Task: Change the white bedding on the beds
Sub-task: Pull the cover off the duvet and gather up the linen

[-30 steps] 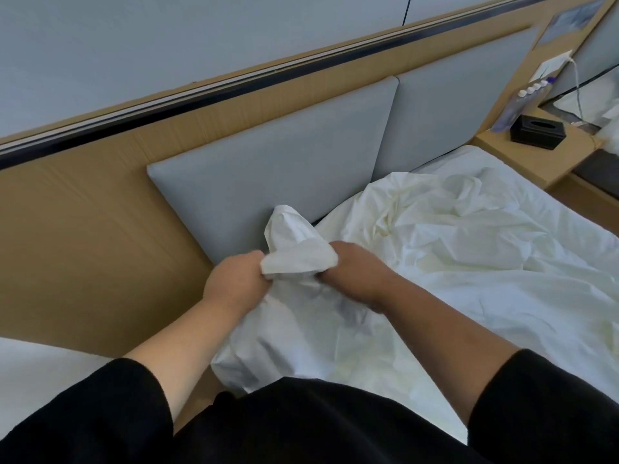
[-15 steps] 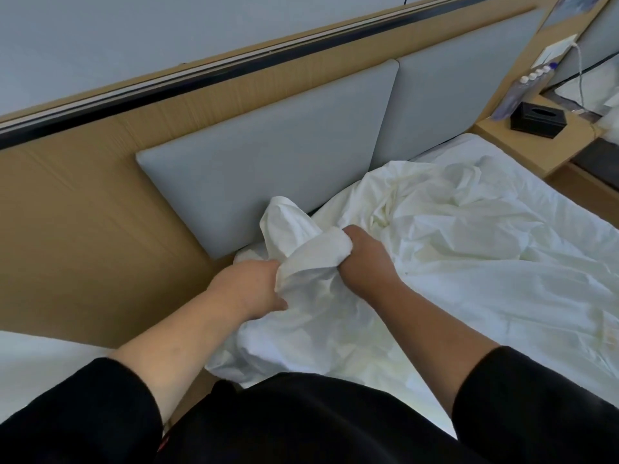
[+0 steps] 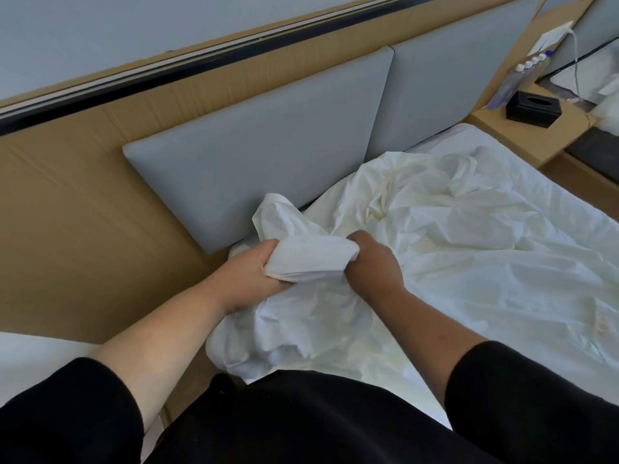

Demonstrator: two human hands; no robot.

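A bunched corner of the white sheet [image 3: 311,259] is held up at the head corner of the bed [image 3: 502,262], just beside the grey headboard pad [image 3: 251,155]. It is gripped by the left hand [image 3: 254,276] and the right hand [image 3: 375,262], fingers curled round the cloth. A black tissue box [image 3: 532,108] is seen on the wooden nightstand [image 3: 522,135].

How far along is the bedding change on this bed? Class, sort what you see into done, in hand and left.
Done: the white sheet already lies loose and crumpled on the bed, not tucked. In hand: the left hand and right hand both grip a bunched corner of it near the grey headboard pad. Left: the sheet is not yet off the bed, and no fresh bedding is in view.
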